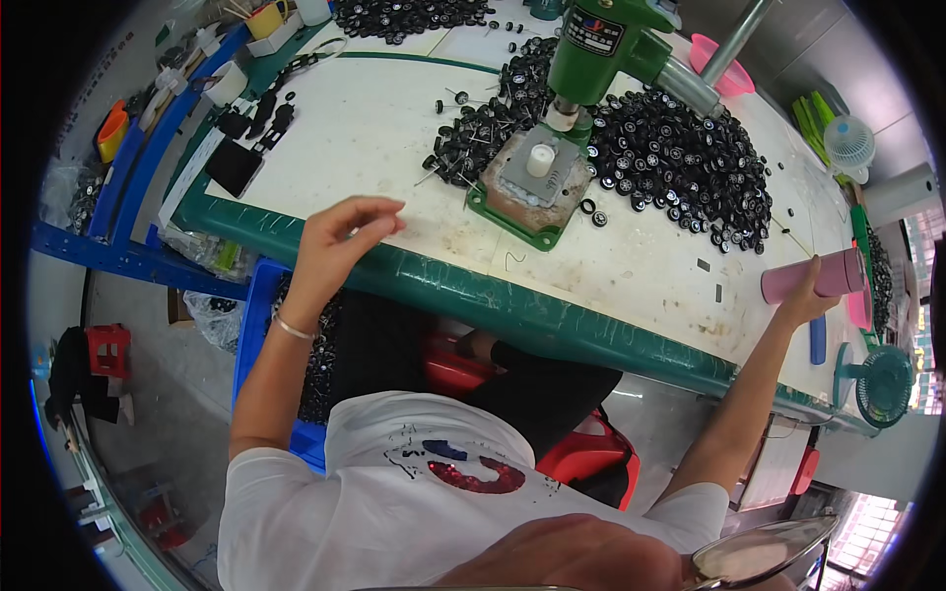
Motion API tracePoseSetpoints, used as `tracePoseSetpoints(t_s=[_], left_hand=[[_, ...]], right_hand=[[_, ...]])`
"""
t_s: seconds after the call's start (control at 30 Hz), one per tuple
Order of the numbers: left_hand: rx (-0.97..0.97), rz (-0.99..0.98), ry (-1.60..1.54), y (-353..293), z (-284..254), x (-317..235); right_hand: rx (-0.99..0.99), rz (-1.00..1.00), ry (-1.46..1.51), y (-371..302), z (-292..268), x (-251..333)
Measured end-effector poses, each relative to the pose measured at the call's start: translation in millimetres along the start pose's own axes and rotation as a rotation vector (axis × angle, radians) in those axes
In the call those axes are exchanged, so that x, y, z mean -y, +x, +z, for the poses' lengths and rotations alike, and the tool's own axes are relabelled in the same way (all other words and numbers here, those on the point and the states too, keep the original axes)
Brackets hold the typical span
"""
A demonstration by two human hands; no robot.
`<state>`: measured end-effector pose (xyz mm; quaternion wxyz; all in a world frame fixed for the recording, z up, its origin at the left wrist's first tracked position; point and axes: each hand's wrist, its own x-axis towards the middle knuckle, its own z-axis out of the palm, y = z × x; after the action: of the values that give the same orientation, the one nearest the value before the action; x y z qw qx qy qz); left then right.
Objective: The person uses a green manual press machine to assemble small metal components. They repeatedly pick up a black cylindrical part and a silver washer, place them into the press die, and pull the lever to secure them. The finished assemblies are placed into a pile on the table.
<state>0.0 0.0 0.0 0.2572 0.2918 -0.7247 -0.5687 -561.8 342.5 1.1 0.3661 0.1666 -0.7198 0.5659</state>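
My right hand (806, 295) is wrapped round a pink cylindrical bottle (788, 280), tilted on its side at the right end of the table. Over the table's near edge hovers my left hand (345, 236), its fingers loosely bent, with a gap between them and the thumb and nothing visible in it. In front of me stands a green hand press (591, 59). A white round piece (540, 161) sits on the metal plate of its base. Small black wheels (680, 163) lie heaped right of the press, and wheels on thin axles (473, 138) are piled to its left.
A black phone (235, 167) lies at the table's left. Near the right edge are a small green fan (882, 386) and a blue strip-like object (818, 340). A pink bowl (724, 64) stands behind the press. A blue crate (258, 325) of black parts sits beside my left leg.
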Motion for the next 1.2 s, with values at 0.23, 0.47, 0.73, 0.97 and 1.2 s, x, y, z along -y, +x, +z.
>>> tracePoseSetpoints(t_s=[0.23,0.47,0.73,0.97,1.2], left_hand=[[0.031,0.369,0.411,59.9,10.3,1.8],[0.026,0.559,0.74,87.2,23.5,10.6],[0.111,0.57,0.738,89.0,16.1,9.8],[0.121,0.459,0.655,87.3,10.8,12.7],[0.046,0.473,0.171,95.0,6.5,6.3]], right_hand=[[0.07,-0.002,0.094,-7.6,-7.5,2.2],[0.092,-0.096,-0.062,-86.8,-18.0,68.0],[0.984,-0.256,0.016,-208.9,44.1,197.5],[1.016,-0.21,-0.09,-224.1,63.7,204.5],[0.959,-0.115,0.266,-221.6,81.3,242.0]])
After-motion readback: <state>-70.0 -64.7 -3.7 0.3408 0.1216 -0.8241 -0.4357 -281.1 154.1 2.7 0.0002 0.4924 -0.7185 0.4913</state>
